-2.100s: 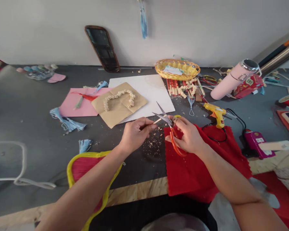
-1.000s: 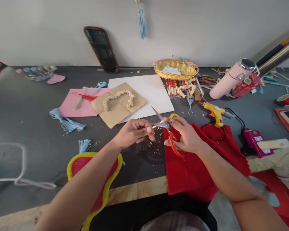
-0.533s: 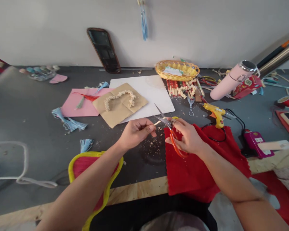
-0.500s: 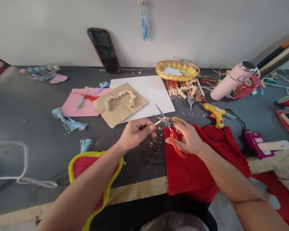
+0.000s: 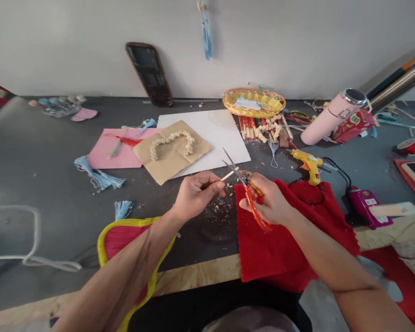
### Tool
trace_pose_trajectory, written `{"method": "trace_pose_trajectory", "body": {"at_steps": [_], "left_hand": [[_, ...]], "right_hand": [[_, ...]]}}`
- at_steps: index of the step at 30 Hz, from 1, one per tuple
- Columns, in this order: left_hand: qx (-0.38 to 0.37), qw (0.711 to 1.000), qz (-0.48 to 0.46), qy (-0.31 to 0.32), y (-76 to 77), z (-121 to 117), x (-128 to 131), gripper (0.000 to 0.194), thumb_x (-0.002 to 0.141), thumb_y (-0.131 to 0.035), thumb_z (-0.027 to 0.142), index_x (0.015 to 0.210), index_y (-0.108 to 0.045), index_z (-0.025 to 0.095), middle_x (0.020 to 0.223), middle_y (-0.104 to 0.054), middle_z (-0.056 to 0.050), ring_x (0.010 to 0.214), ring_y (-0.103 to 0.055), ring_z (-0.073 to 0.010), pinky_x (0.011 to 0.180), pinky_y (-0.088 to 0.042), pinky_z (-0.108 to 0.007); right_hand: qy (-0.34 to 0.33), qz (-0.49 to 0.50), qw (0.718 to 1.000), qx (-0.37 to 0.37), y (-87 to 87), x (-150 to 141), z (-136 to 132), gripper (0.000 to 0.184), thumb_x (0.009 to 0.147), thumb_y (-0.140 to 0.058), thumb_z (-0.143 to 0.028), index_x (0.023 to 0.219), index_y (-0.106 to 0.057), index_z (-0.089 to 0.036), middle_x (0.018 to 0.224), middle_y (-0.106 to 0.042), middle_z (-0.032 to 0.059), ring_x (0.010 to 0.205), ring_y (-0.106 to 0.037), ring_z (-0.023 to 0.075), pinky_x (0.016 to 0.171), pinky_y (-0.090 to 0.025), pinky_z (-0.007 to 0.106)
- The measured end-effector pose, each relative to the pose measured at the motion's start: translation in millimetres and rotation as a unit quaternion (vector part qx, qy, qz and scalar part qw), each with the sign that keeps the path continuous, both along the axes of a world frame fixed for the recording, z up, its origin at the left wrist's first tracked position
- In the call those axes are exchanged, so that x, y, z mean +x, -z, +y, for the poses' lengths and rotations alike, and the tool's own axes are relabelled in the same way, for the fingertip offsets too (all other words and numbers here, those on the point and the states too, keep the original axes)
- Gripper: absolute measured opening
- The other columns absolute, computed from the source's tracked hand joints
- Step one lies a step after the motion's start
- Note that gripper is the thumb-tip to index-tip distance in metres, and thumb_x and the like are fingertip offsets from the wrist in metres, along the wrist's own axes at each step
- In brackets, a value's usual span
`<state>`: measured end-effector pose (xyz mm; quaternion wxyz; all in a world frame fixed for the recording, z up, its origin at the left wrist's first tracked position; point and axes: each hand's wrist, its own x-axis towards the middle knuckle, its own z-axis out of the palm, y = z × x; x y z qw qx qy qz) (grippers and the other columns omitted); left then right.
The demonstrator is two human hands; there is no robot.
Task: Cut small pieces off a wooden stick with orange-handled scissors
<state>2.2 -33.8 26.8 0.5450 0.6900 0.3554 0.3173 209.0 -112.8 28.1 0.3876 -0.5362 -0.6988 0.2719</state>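
Between thumb and fingers, my left hand pinches a thin pale wooden stick that points up to the right. My right hand grips orange-handled scissors, whose blades meet the stick near its far end. Something yellow also shows in my right hand, mostly covered by the fingers. Small pale chips lie scattered on the dark table under my hands. Farther back, a curved string of small pale pieces rests on brown paper.
A red cloth lies under my right forearm. To the right are a yellow glue gun, a pink bottle and a purple power strip. A wicker basket and a phone stand by the wall. Blue tassels lie left.
The scissor blades have come closer together around the stick, and the handles have swung slightly downward to the right. My left hand holds the stick in nearly the same place.
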Motion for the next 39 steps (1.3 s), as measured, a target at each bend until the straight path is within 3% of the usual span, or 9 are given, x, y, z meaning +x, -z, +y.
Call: {"method": "trace_pose_trajectory", "body": {"at_steps": [8, 14, 17, 21, 26, 39], "left_hand": [[0.03, 0.999, -0.018, -0.001, 5.3, 0.3, 0.5, 0.028, 0.086, -0.062, 0.037, 0.07, -0.068, 0.015, 0.064, -0.067, -0.004, 0.054, -0.054, -0.0097, 0.046, -0.036, -0.02], [0.038, 0.999, -0.023, -0.006, 4.5, -0.6, 0.5, 0.028, 0.087, -0.062, 0.036, 0.07, -0.067, 0.014, 0.062, -0.066, -0.002, 0.049, -0.048, -0.0075, 0.046, -0.034, -0.02], [0.048, 0.999, -0.013, -0.006, 3.3, -0.3, 0.1, 0.03, 0.086, -0.062, 0.038, 0.069, -0.068, 0.014, 0.062, -0.065, -0.002, 0.047, -0.045, -0.0069, 0.045, -0.032, -0.02], [0.036, 0.999, -0.011, 0.002, 5.3, 1.9, -0.9, 0.031, 0.087, -0.061, 0.039, 0.07, -0.067, 0.014, 0.058, -0.064, -0.001, 0.046, -0.044, -0.007, 0.044, -0.031, -0.02], [0.028, 0.999, 0.0, 0.029, 6.2, 5.9, -2.5, 0.034, 0.089, -0.058, 0.041, 0.071, -0.067, 0.013, 0.058, -0.065, -0.003, 0.046, -0.044, -0.0074, 0.043, -0.031, -0.02], [-0.044, 0.996, -0.04, 0.069, 4.9, 10.0, -6.0, 0.037, 0.086, -0.062, 0.047, 0.072, -0.064, 0.012, 0.06, -0.068, -0.006, 0.039, -0.039, -0.0053, 0.038, -0.029, -0.019]], "right_hand": [[0.007, 0.04, 0.998, -0.044, -1.9, -2.6, -3.0, 0.051, 0.082, -0.066, -0.045, 0.126, -0.056, -0.021, 0.091, -0.061, 0.0037, 0.089, -0.06, 0.0188, 0.082, -0.05, 0.033], [0.0, 0.109, 0.987, -0.117, -4.4, -4.3, -5.3, 0.055, 0.08, -0.067, -0.04, 0.13, -0.054, -0.021, 0.089, -0.055, 0.0011, 0.07, -0.052, 0.0122, 0.069, -0.049, 0.029], [-0.013, 0.135, 0.982, -0.129, -6.4, -5.4, -5.3, 0.055, 0.081, -0.065, -0.039, 0.131, -0.053, -0.019, 0.091, -0.054, 0.0018, 0.071, -0.051, 0.012, 0.068, -0.048, 0.028], [-0.004, 0.064, 0.994, -0.089, -3.2, -3.9, -3.5, 0.061, 0.08, -0.069, -0.041, 0.133, -0.05, -0.018, 0.096, -0.056, 0.0042, 0.071, -0.052, 0.0133, 0.071, -0.05, 0.032], [-0.01, -0.01, 1.0, 0.006, 5.7, 1.1, 0.8, 0.069, 0.078, -0.072, -0.048, 0.137, -0.047, -0.022, 0.117, -0.056, 0.0116, 0.101, -0.057, 0.0244, 0.089, -0.051, 0.042], [0.0, -0.065, 0.997, 0.046, 4.7, 1.1, 0.5, 0.069, 0.079, -0.071, -0.049, 0.138, -0.045, -0.024, 0.121, -0.056, 0.0125, 0.113, -0.055, 0.0292, 0.095, -0.052, 0.048]]}}
